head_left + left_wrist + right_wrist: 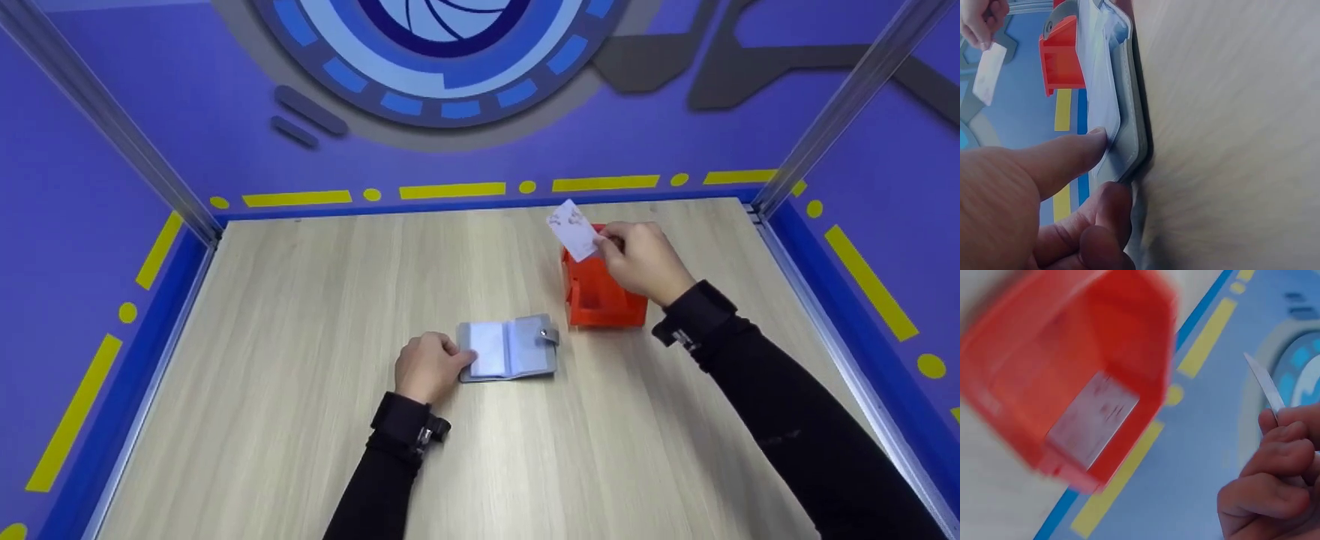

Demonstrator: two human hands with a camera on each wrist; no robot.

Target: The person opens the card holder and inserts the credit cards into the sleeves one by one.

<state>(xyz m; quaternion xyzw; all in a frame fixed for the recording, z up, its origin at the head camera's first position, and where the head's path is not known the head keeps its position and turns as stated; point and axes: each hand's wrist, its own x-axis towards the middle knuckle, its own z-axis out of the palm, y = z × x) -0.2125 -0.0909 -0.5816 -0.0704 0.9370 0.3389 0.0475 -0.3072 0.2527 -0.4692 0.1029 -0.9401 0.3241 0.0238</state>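
Observation:
An opened grey card holder (531, 346) with clear sleeves and a snap strap lies flat on the wooden table. My left hand (427, 367) pinches its left edge, the thumb (1072, 157) on top of the sleeve pages and the fingers at the cover's edge. In the air above a red bin (607, 304), my right hand (643, 259) pinches a white printed card (574, 229) by one corner. Another card (1094, 419) lies inside the bin in the right wrist view.
The wooden table (300, 315) is bordered by blue-purple panels (150, 90) at the back and sides. Metal posts (840, 105) stand at the back corners. The red bin is right of the card holder, further back.

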